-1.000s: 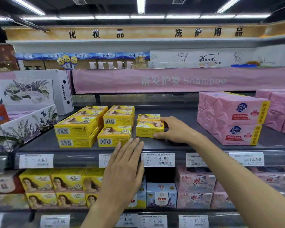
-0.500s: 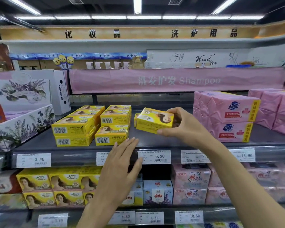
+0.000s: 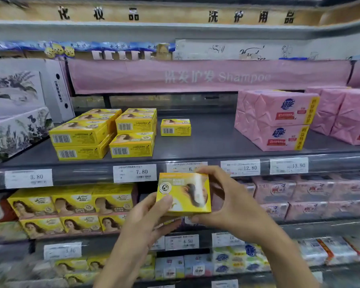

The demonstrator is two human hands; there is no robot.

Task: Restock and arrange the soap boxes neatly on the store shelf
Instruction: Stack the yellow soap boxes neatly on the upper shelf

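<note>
1. Presently holding one yellow soap box (image 3: 183, 194) in both hands, off the shelf (image 3: 206, 142), in front of its price rail and below the stocked row.
2. Gripping it with the left hand (image 3: 146, 221) from the lower left, thumb pressed on the printed face. Pinching it with the right hand (image 3: 227, 204) from the right, fingers (image 3: 208, 170) curled over the top edge and under the base. Neither hand spread wide.
3. Done so far, judging by the layout: two columns of stacked yellow boxes (image 3: 81, 138) at the left of the shelf, barcodes forward and fairly square. One single box (image 3: 175, 127) standing alone just to their right.
4. Left to do, by estimate: set the held box back in line and fill the bare run of shelf between the single box and the pink packs (image 3: 279, 119). Judged at an early-to-middle stage.
5. Against half a second earlier: box lowered from shelf height to below the shelf edge, with the printed face turned toward the camera. Left hand brought from open and empty onto the box. Stacks on the shelf unchanged.
</note>
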